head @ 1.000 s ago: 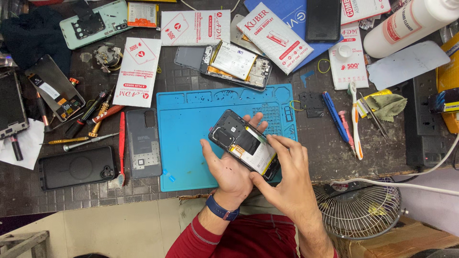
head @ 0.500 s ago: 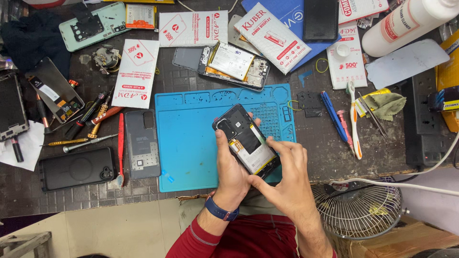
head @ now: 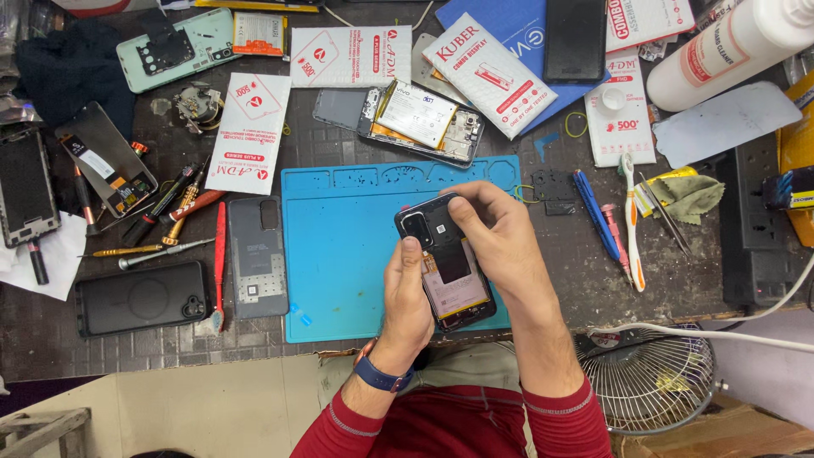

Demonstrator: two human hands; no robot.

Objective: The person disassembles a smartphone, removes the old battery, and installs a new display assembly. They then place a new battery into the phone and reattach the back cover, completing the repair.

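Over the blue mat (head: 339,254), near its right edge and toward the table's near edge, I hold one opened phone (head: 445,263) in both hands, back side up with its insides showing. Its long axis runs from the camera end, up and slightly left, down to the end nearest my body, slightly right.

My left hand (head: 407,301) grips it from the left, thumb laid across the back near the camera block, fingers wrapped underneath. My right hand (head: 500,242) comes in from the right and closes on the top corner with fingertips and thumb. Both are grasping the phone; the right sits nearer its camera end, the left nearer its middle.

Counting from the table's left edge: one bare screen (head: 25,191), one dark case (head: 140,297), a cluster of screwdrivers (head: 170,216) I can't count surely, and one grey back cover (head: 256,254) just beside the mat. Past the mat's far edge lies one more opened phone (head: 420,119), well apart from mine. Right of the mat are one blue pen (head: 596,212), one toothbrush (head: 632,220) and one white bottle (head: 729,51) at the far right corner.
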